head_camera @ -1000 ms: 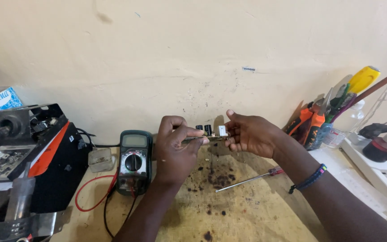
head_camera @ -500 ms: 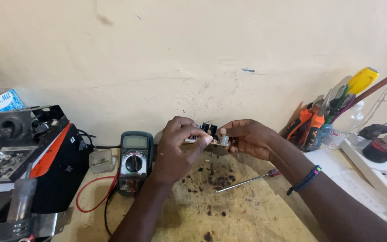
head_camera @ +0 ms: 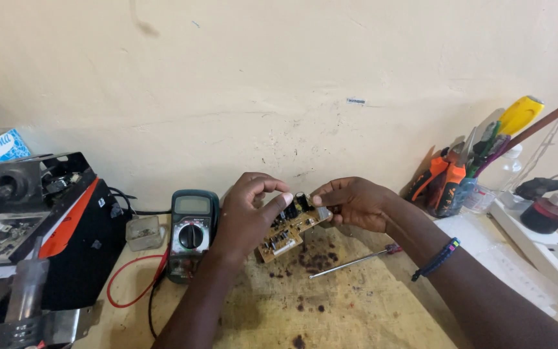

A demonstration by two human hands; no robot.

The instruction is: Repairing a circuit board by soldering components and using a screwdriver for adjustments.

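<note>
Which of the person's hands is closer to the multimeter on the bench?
The left hand. It holds the circuit board just right of the multimeter, with its wrist almost beside the meter. The right hand grips the board's far end, farther off to the right.

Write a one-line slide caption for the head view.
Left hand and right hand hold a small circuit board above a stained workbench, beside a multimeter and a screwdriver.
</note>
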